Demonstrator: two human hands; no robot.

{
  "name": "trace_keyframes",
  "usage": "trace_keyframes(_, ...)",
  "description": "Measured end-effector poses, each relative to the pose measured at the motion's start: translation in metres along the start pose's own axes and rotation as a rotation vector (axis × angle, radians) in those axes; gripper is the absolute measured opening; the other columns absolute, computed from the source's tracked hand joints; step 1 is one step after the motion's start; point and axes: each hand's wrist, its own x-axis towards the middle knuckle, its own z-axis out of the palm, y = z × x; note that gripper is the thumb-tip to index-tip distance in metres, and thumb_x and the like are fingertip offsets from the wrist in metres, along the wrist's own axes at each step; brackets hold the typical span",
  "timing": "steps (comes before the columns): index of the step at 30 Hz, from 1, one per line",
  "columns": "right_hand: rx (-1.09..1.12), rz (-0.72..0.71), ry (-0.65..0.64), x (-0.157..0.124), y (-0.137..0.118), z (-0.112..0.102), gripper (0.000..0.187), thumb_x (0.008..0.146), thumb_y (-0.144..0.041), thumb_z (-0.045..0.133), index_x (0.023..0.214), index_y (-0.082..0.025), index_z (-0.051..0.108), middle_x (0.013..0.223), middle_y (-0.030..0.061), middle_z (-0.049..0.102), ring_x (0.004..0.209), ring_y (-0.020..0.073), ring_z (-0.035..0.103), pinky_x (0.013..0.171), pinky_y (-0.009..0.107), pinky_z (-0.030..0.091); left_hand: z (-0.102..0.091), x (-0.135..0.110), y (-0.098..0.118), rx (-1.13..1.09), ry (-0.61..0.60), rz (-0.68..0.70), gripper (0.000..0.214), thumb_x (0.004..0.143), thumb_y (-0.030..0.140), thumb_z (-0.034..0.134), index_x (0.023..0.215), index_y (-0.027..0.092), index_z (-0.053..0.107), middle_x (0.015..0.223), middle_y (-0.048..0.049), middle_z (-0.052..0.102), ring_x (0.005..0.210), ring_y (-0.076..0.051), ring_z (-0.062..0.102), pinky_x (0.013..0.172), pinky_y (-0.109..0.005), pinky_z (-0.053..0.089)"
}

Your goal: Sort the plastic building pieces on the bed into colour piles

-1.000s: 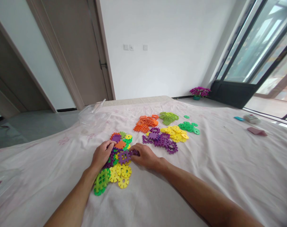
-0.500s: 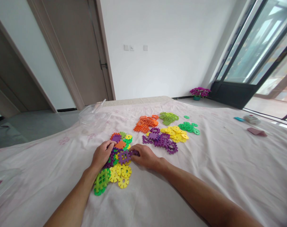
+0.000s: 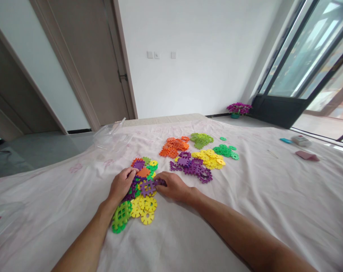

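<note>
My right hand (image 3: 173, 186) has its fingers closed on a small purple plastic interlocking piece (image 3: 161, 182) at the right side of a mixed pile. Touching it is a purple lattice piece (image 3: 147, 187), lying over yellow and green ones. On the pile's left side my left hand (image 3: 122, 184) is closed, thumb against forefinger, beside an orange square piece (image 3: 143, 173); its fingertips are partly hidden. A purple square piece (image 3: 138, 164) lies just beyond. Nearer me are yellow notched discs (image 3: 147, 217) and a green lattice piece (image 3: 122, 214).
Sorted heaps lie farther right on the cloth (image 3: 245, 211): orange pieces (image 3: 171, 147), light green pieces (image 3: 201, 139), purple pieces (image 3: 192, 166), yellow discs (image 3: 211, 158) and green discs (image 3: 225, 150). A clear plastic bag (image 3: 109, 136) rests at back left; a folded pink cloth (image 3: 307, 155) at right.
Both hands keep almost the same place and grip. The purple lattice piece beside my right hand has shifted very slightly left; the heaps stay as they were.
</note>
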Motion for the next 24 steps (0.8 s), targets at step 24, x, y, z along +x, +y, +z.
trace_keyframes(24,0.43,0.253,0.325,0.01,0.011,-0.003,0.032,0.084,-0.032,0.057,0.11,-0.016,0.065,0.079,0.0019,0.066,0.063,0.0115,0.055,0.059,0.024,0.042,0.0,0.001,-0.001,0.002,-0.001,0.005,0.036,0.088,0.043,0.041,0.102,0.027,0.07,0.111,0.0006,0.071,0.104,-0.02,0.063,0.092,-0.029,0.045)
